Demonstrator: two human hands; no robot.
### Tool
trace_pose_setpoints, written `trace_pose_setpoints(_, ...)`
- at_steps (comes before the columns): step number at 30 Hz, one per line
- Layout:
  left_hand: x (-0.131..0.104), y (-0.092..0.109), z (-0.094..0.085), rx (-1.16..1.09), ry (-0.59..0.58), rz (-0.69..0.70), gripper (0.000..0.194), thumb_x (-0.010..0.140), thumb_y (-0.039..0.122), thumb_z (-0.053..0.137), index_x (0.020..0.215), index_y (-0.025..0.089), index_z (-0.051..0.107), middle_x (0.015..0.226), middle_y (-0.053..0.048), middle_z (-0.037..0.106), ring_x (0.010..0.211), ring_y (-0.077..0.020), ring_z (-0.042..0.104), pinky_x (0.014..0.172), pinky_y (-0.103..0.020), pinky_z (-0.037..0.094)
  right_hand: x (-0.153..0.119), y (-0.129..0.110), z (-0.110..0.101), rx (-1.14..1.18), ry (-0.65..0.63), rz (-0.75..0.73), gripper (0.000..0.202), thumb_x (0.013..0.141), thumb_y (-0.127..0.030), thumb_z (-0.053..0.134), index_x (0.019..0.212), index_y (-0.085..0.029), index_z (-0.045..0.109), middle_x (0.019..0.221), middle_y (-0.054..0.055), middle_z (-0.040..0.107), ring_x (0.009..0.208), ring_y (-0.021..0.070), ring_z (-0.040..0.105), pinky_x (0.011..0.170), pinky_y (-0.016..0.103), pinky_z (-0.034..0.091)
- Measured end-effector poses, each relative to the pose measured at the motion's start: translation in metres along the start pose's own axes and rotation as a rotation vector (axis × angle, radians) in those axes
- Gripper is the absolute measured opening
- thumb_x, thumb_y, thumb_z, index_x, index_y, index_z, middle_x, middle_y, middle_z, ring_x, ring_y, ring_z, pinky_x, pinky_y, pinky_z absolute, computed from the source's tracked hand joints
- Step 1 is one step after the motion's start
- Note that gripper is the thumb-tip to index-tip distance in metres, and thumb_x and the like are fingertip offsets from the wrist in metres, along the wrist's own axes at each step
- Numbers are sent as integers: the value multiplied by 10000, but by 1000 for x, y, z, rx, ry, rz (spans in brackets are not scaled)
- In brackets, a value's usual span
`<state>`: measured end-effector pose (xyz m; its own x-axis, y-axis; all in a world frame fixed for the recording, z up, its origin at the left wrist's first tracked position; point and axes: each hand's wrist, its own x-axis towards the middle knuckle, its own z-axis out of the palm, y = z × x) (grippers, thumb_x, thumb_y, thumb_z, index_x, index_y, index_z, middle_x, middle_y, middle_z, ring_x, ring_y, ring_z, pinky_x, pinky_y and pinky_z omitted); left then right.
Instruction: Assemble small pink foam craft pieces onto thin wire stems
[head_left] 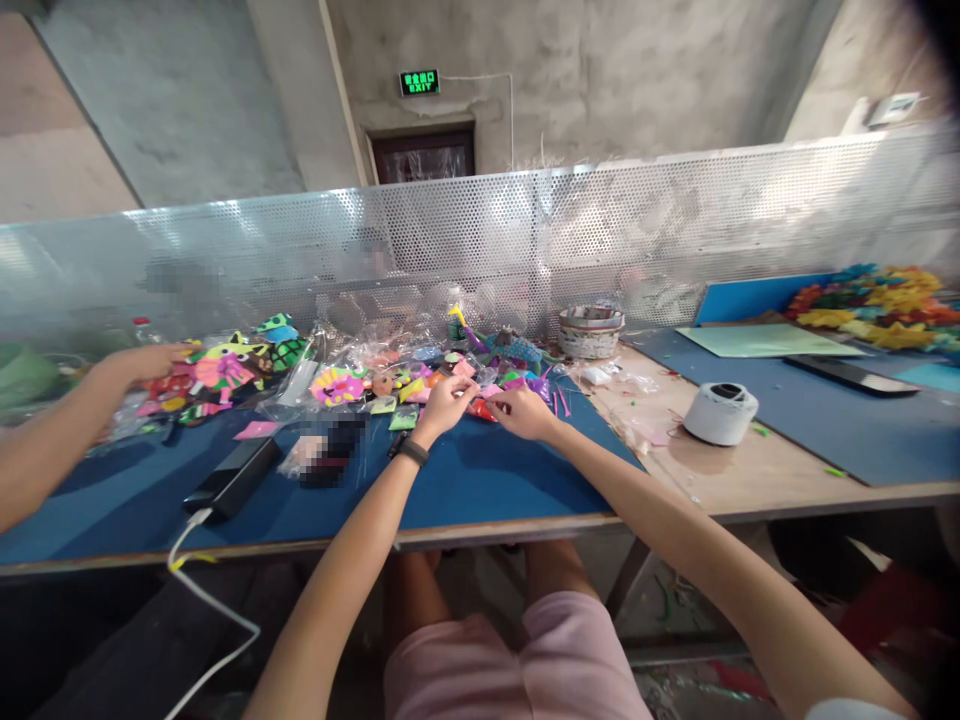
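Observation:
My left hand (448, 405), with a dark band on its wrist, is held over the blue table mat with its fingers pinched. Close beside it, my right hand (523, 412) is also closed in a pinch. What the fingertips hold is too small to make out. A red packet (481, 410) shows between the hands; I cannot tell whether they touch it. Around them lie a green packet (403, 418), a purple piece (538, 386) and several other colourful packets. A blue animal figure (511, 348) stands just behind.
Another person's hand (154, 362) reaches colourful clay-like figures (225, 362) at the left. A black power bank (234, 478) with a white cable lies near the front edge. To the right are a white roll (720, 413), a basket (591, 332) and a dark phone-like slab (851, 375).

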<state>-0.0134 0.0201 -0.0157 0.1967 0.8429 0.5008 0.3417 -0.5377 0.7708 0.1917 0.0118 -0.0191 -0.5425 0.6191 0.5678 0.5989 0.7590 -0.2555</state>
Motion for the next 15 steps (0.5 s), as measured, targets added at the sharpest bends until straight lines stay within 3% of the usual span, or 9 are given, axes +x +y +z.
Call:
trace_pose_setpoints(5,-2,3,0,112,22,67,308,876,469,621,868,169,695,898,-85,729,853,-218,691,728,-291,541,-1,-8,-1,-124,-42,-29,254,964,-352,519,911,-193,711,841,70,734,711,172,629,605,258,310)
trace_pose_setpoints(9,-3,4,-2,178,28,94,277,887,440,609,874,178,699,890,-81,732,860,-222,690,725,-291,530,0,-3,0,-207,-86,-50,247,936,-399,578,968,-184,695,920,87,735,763,193,642,614,260,322)
trace_pose_setpoints(15,-4,4,-2,166,-18,77,302,880,456,626,904,169,716,923,-93,743,793,-211,695,688,-283,532,3,7,-5,-244,-80,-36,238,985,-343,517,1055,-214,704,1019,72,724,831,186,639,596,251,307)
